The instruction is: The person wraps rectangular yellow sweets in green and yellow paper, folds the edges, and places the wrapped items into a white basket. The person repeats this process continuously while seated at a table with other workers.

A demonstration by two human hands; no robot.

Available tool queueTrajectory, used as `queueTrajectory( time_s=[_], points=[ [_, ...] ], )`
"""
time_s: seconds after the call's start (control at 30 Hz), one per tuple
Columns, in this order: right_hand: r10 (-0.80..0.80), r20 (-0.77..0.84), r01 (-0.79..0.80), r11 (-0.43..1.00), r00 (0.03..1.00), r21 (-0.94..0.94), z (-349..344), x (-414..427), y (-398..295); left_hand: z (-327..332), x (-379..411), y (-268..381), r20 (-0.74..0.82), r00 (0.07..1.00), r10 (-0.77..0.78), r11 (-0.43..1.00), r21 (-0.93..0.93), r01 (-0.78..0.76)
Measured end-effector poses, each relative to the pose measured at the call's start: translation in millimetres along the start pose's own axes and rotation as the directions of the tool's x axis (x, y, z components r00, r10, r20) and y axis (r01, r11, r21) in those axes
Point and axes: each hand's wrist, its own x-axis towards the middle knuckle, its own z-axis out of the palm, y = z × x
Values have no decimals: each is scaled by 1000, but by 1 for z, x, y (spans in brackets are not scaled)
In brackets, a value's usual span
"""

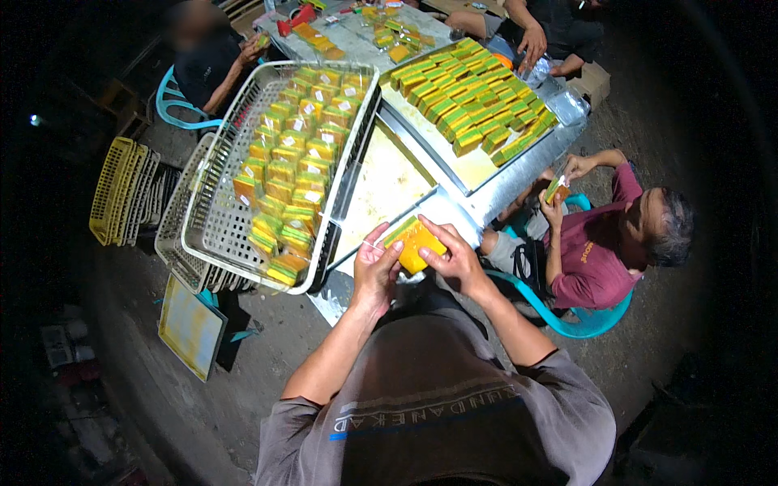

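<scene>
Between both hands, in front of my chest, is a slice of layered green and yellow-orange cake (416, 244), apparently in clear wrapping. My left hand (378, 270) grips its left side, and a thin white strip (372, 245) sticks out near those fingers. The thumb and fingers of my right hand (454, 260) hold the right side. Just beyond my hands lies a metal tray (389, 182) with greasy residue. To its left, a white plastic basket (213, 228) carries many wrapped slices (298, 158) with small white labels.
A second tray (468, 173) holds rows of cut cake (471, 97). More slices (395, 36) lie on the metal table (346, 36). Coworkers sit around it; the one at right (598, 249) handles a slice. Stacked baskets (115, 194) and a leaning tray (189, 328) stand left.
</scene>
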Motion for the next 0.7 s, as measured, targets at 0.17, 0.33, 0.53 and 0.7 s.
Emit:
queueTrajectory(
  time_s=[0.17,0.33,0.53,0.7],
  points=[
    [-87,52,90,995,995,-46,2,-1,6,-3,-5,6,110,994,-14,998,57,7],
    [110,43,-118,946,993,302,20,-6,-10,-17,-11,5,60,998,-24,996,-85,29],
    [356,70,-263,530,932,806,50,-24,-22,-39,-26,9,165,986,3,999,51,-11],
    [290,166,-271,373,942,887,80,-32,-16,-44,-18,12,220,967,128,961,-270,-66]
  ],
)
